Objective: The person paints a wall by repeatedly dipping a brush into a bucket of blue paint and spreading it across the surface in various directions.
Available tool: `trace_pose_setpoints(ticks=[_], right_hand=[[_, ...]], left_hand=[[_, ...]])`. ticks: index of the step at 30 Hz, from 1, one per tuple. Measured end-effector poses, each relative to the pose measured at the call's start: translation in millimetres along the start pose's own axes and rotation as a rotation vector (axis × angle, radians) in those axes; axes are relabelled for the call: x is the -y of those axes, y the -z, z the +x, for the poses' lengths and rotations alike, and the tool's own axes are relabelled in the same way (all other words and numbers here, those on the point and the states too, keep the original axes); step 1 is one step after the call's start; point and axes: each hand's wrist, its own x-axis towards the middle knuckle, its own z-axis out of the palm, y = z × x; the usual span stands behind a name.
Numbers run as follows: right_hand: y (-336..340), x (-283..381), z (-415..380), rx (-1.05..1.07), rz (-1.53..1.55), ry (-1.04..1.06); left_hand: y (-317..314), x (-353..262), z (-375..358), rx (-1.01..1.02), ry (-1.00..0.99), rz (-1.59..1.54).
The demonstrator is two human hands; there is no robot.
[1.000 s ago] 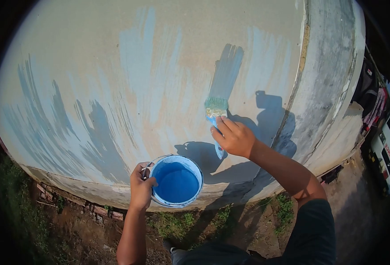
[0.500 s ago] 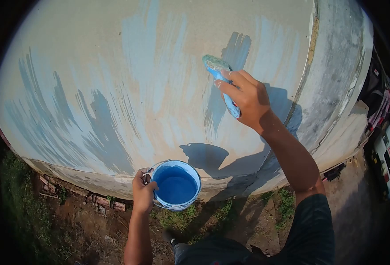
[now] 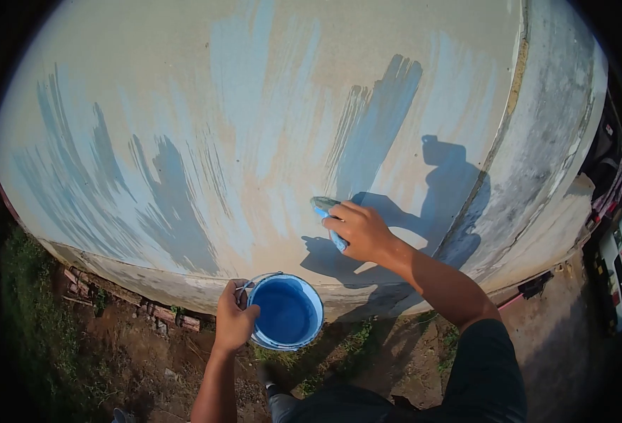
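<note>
My right hand (image 3: pixel 361 229) is closed round the blue handle of a paint brush (image 3: pixel 323 206), its bristles against the lower part of the pale wall (image 3: pixel 282 127). A dark, wet-looking blue stripe (image 3: pixel 381 113) runs up the wall above the brush. At the wall's foot my left hand (image 3: pixel 238 317) grips the rim and wire handle of a bucket (image 3: pixel 318 303) with blue paint (image 3: pixel 284 314) inside. More grey-blue strokes (image 3: pixel 173 190) mark the wall on the left.
A rough grey concrete column (image 3: pixel 543 113) borders the wall on the right. Beyond it, a white vehicle (image 3: pixel 621 268) shows at the far right. Grass (image 3: pixel 32 310), soil and broken bricks (image 3: pixel 173 319) lie along the wall's foot.
My right hand and the brush have moved down the wall. The dark blue stripe has grown wider and longer. The bucket in my left hand has shifted slightly down in view.
</note>
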Motion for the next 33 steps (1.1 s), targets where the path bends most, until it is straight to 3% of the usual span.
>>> trace_pose_setpoints(ticks=[3, 6, 10, 12, 14, 17, 19, 22, 25, 28, 33], right_hand=[[78.6, -1.0, 57.2, -0.365, -0.125, 0.103], [104.4, 2.1, 79.0, -0.552, -0.364, 0.137], [23.4, -3.5, 52.0, -0.445, -0.563, 0.269], [-39.8, 9.3, 12.2, -0.236, -0.464, 0.314], [-76.7, 24.4, -21.1, 0.115, -0.155, 0.245], [-70.4, 25.4, -41.5, 0.237, 0.022, 0.137], [-15.0, 19.7, -29.3, 0.162, 0.001, 0.067], [72.5, -9.7, -2.5, -0.297, -0.160, 0.055], [133.0, -29.0, 15.5, -0.502, -0.371, 0.111], [120.1, -48.1, -4.6, -0.371, -0.486, 0.110], [-7.3, -9.5, -86.7, -0.124, -0.502, 0.141]], left_hand=[[5.7, -10.9, -3.7, -0.009, 0.021, 0.066], [8.0, -11.2, -3.7, -0.060, 0.001, 0.065], [20.7, 1.1, 0.6, -0.050, -0.013, 0.041], [24.9, 5.5, 2.3, -0.054, -0.034, 0.104], [23.7, -8.9, 0.0, -0.049, -0.003, 0.039], [25.8, -4.0, -5.3, -0.047, 0.017, -0.013], [28.2, -5.7, -5.6, -0.041, 0.059, -0.024], [26.3, 19.2, -0.6, -0.041, -0.024, -0.104], [18.2, 30.0, 0.2, -0.032, -0.010, -0.107], [5.7, 29.6, -2.8, -0.023, 0.015, -0.126], [-17.4, 28.1, -6.0, -0.032, 0.059, -0.217]])
